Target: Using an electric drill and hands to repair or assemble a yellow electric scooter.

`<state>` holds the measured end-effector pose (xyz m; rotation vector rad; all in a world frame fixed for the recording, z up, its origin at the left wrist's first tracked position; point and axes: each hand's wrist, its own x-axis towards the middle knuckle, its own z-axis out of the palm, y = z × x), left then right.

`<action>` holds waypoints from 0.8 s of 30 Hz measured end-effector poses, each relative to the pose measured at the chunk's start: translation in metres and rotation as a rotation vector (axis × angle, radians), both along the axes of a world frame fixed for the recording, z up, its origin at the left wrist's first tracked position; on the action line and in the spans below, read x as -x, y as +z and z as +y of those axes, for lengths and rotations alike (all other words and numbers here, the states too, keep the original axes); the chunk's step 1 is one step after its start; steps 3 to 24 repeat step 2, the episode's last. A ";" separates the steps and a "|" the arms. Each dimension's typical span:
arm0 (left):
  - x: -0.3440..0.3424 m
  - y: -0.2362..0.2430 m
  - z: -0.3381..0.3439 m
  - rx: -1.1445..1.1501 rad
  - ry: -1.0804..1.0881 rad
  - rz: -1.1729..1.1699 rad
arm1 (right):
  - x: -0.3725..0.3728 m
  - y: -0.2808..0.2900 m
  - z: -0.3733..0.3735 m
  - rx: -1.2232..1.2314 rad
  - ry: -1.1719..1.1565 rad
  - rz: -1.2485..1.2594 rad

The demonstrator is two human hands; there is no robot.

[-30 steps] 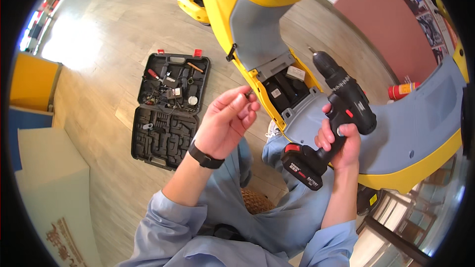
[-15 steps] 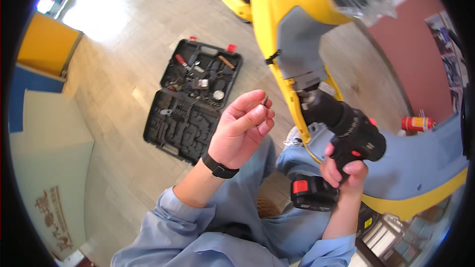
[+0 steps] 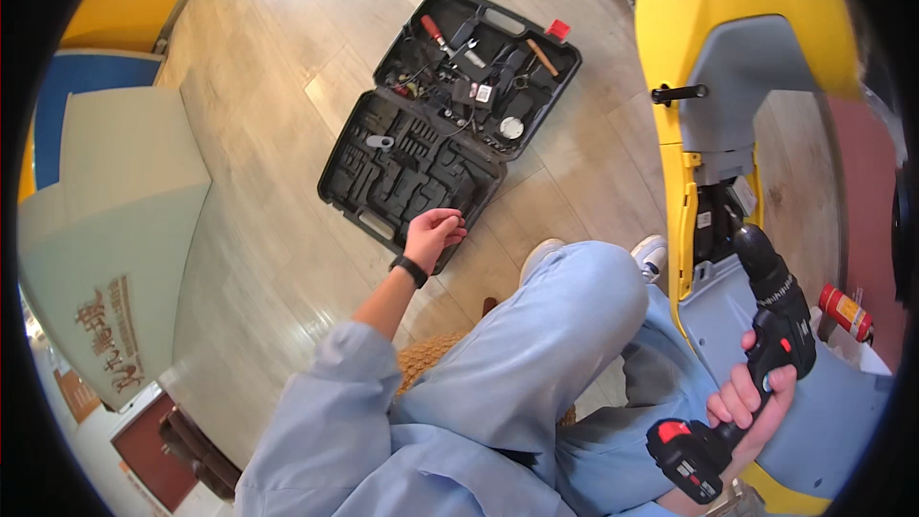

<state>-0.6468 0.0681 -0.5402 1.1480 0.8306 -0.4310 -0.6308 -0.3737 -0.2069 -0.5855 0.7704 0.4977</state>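
My right hand (image 3: pixel 754 400) is wrapped round the grip of a black cordless drill (image 3: pixel 783 318) with a red-marked battery. The drill's nose points up at an open cavity (image 3: pixel 713 220) in a yellow and grey scooter (image 3: pixel 661 67). Out to the left, my left hand (image 3: pixel 436 237), a black band on its wrist, is closed with fingertips pressed together. Whatever those fingers may hold is hidden. That hand appears over the near edge of an open black tool case (image 3: pixel 407 168) on the floor. A grey oval piece (image 3: pixel 380 142) lies in the case's moulded half.
Loose tools fill the case's far half, among them a red-handled one (image 3: pixel 433 29) and a wooden handle (image 3: pixel 542 57). A fire extinguisher (image 3: pixel 846 312) lies by the scooter at right. Pale panels (image 3: pixel 124 201) stand at left. A woven seat (image 3: pixel 431 359) is under me.
My left hand has moved away from the scooter to the tool case; the small metal piece in its fingers no longer shows. The view has swung left, and the drill appears lower right.
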 end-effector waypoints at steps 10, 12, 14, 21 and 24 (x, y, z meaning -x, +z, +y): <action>0.033 -0.072 0.019 -0.109 0.029 0.109 | 0.002 -0.007 -0.003 -0.082 -0.027 -0.003; 0.033 -0.072 0.019 -0.109 0.029 0.109 | 0.002 -0.007 -0.003 -0.082 -0.027 -0.003; 0.033 -0.072 0.019 -0.109 0.029 0.109 | 0.002 -0.007 -0.003 -0.082 -0.027 -0.003; 0.033 -0.072 0.019 -0.109 0.029 0.109 | 0.002 -0.007 -0.003 -0.082 -0.027 -0.003; 0.033 -0.072 0.019 -0.109 0.029 0.109 | 0.002 -0.007 -0.003 -0.082 -0.027 -0.003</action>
